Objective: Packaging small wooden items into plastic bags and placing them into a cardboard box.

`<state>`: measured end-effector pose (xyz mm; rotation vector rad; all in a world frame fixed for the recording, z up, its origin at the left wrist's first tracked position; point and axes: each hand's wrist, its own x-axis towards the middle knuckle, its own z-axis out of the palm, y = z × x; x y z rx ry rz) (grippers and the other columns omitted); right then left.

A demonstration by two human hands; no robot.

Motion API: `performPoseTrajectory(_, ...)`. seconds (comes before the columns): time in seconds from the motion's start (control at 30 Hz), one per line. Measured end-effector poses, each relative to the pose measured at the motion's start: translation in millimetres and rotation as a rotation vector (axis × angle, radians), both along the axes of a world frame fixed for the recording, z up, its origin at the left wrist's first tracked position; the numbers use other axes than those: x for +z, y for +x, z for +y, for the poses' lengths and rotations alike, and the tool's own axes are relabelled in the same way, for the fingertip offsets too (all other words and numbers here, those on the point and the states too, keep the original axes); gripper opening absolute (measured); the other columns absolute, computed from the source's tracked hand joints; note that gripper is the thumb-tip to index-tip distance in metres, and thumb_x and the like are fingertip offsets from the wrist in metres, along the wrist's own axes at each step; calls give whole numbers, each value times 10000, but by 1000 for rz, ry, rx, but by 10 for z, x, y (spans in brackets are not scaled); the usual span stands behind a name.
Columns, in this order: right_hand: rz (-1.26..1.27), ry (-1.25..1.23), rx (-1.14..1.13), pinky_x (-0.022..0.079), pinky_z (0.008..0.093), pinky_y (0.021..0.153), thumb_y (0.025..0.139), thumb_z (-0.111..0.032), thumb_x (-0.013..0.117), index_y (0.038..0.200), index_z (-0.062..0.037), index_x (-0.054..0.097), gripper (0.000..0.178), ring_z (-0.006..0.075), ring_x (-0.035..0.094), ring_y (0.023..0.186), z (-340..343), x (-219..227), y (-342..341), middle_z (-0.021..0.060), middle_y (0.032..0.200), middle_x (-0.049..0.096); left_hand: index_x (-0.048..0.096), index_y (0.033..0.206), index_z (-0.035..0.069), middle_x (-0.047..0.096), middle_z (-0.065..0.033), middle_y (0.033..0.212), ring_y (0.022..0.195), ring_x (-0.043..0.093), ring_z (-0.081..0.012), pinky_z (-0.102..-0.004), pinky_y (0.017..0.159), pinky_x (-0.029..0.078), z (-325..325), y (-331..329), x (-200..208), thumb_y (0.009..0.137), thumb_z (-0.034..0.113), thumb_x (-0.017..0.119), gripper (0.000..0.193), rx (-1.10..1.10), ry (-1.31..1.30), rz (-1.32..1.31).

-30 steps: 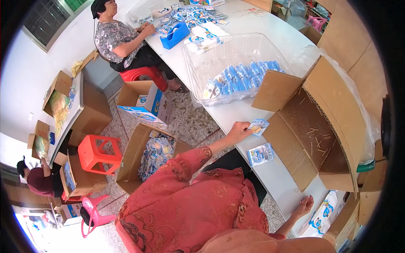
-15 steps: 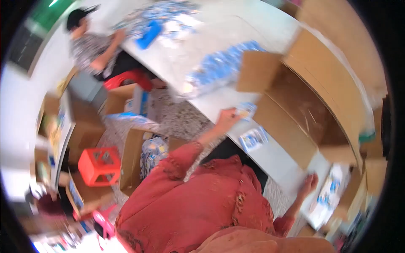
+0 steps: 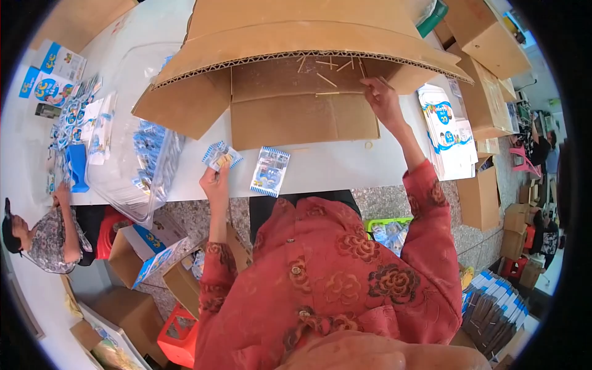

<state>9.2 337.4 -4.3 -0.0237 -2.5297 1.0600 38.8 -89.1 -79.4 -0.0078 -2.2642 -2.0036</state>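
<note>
My left hand (image 3: 214, 183) pinches a small blue-and-white packet (image 3: 217, 151) over the front part of the white table. To its right a flat blue-and-white packet (image 3: 270, 171) lies on the tabletop. My right hand (image 3: 385, 105) is at the right side of the open mouth of a large cardboard box (image 3: 290, 117) lying on its side. Its fingers are drawn together; what they hold, if anything, is too small to make out. Several thin pale sticks (image 3: 327, 80) lie scattered inside the box, close to those fingertips.
A clear plastic bag (image 3: 157, 154) of blue packets lies left of the box. White-and-blue printed packaging (image 3: 444, 126) is stacked at the right. A person (image 3: 46, 237) sits at the far left. Cartons (image 3: 142, 246), a red stool (image 3: 179, 339) and a green basket (image 3: 391, 231) stand below the table.
My view has swung round to face the box. My right hand has gone from beside the printed packaging to the box mouth. The left hand still holds its packet.
</note>
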Motion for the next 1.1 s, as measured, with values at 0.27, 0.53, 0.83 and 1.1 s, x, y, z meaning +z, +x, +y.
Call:
performPoseTrajectory(0.27,105,1137,91,489,357,759,824,-259,567,1122,-106,563,335,257,618,887,389,-618,-1099,108,991,631,625,1022,-53,642,-55,948,866,561,-95,-235,789,446,-42,21,-17,842,0,585,192,10,-53,-25)
performPoseTrajectory(0.53,-28,920,98,464,364,800,840,-279,547,1111,-92,566,330,255,592,935,824,-814,-1345,114,1031,615,622,1021,-57,636,-35,937,842,550,-74,-219,762,440,-63,45,-44,854,31,590,192,25,21,-69)
performPoseTrajectory(0.83,-199,574,196,431,373,852,860,-305,522,1097,-73,569,335,254,558,997,1272,-961,-1679,122,1082,594,627,1023,-38,635,-32,946,844,550,-78,-230,769,444,-12,21,34,852,26,590,186,5,-117,-29)
performPoseTrajectory(1.1,-321,314,211,401,381,898,878,-327,499,1085,-57,573,348,252,527,1052,910,-999,-1964,129,1127,576,622,1022,-48,635,-39,938,837,551,-80,-232,749,451,-43,33,-9,850,48,618,197,-24,-62,-58)
